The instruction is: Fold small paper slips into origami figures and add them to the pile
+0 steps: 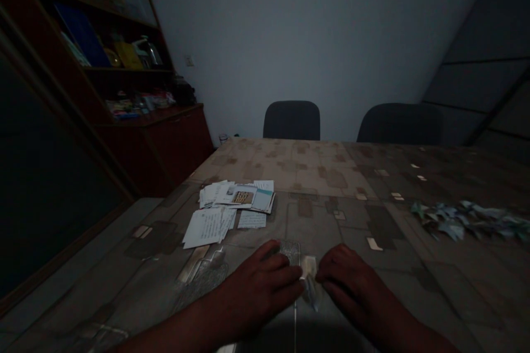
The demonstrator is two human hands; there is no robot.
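Between my two hands, close to the near edge of the table, is a small piece of folded paper (312, 293), pale with a bluish tint. My left hand (271, 278) has its fingers curled, the tips pressed on the paper's left side. On the right side, the fingertips of my right hand (351, 278) pinch the same paper. Its lower folds stand up a little; dim light hides the finer creases. Beyond my left hand lie loose printed paper sheets (209, 227) and a stack of cut pages (244, 197), one with a brown picture.
A patterned cloth covers the table (306, 209). At the right lies a heap of folded paper pieces (467, 220). Two dark chairs, one left (292, 120) and one right (399, 123), stand at the far side. A wooden cabinet (165, 140) with filled shelves is at the left.
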